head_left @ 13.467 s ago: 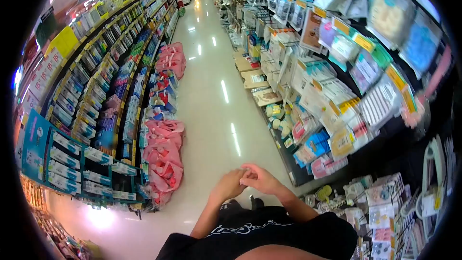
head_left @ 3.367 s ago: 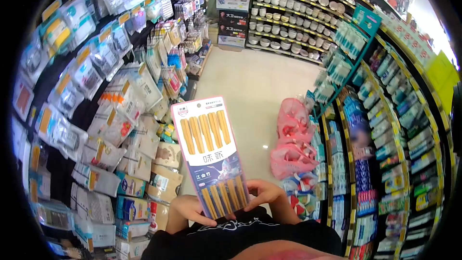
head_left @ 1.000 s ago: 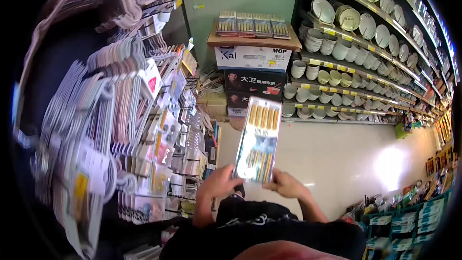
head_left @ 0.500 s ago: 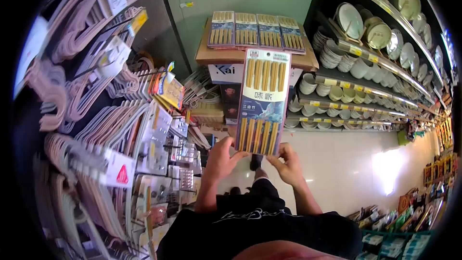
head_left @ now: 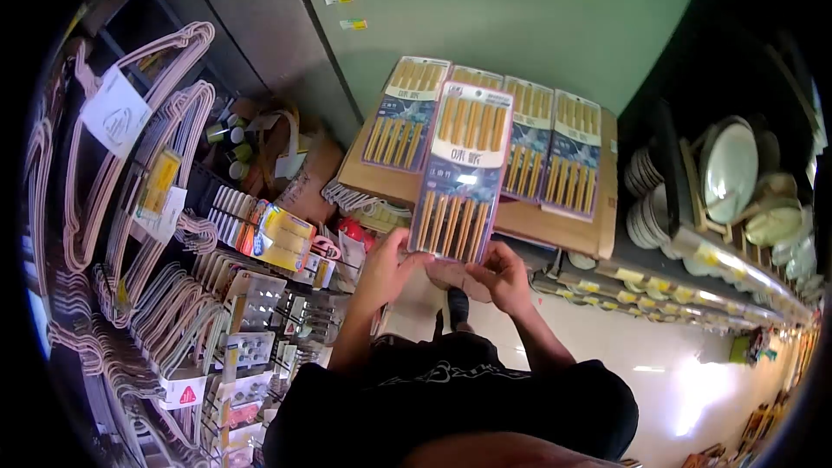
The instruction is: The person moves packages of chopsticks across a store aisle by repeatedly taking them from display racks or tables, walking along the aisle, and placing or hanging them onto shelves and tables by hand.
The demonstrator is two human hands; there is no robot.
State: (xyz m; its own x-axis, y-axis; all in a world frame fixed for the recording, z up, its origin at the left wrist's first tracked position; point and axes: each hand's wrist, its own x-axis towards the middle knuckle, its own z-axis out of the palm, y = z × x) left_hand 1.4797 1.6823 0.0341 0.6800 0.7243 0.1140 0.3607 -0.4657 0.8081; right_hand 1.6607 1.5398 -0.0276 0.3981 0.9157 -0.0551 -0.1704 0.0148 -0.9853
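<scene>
Frame centre: chopstick pack (head_left: 464, 156), lower corners pinched in left hand (head_left: 387, 273) and right hand (head_left: 506, 279), fingers curled nearly closed. Carton (head_left: 555, 230) bearing matching packs (head_left: 572, 143) now nearer; chopstick pack overlaps them, contact unclear.

味家 on held chopstick pack (head_left: 462, 169), 江南竹 below

Chopstick packs (head_left: 530, 134) lie on cardboard (head_left: 568, 234), hangers (head_left: 178, 308) left, dishes (head_left: 730, 172) right.
</scene>
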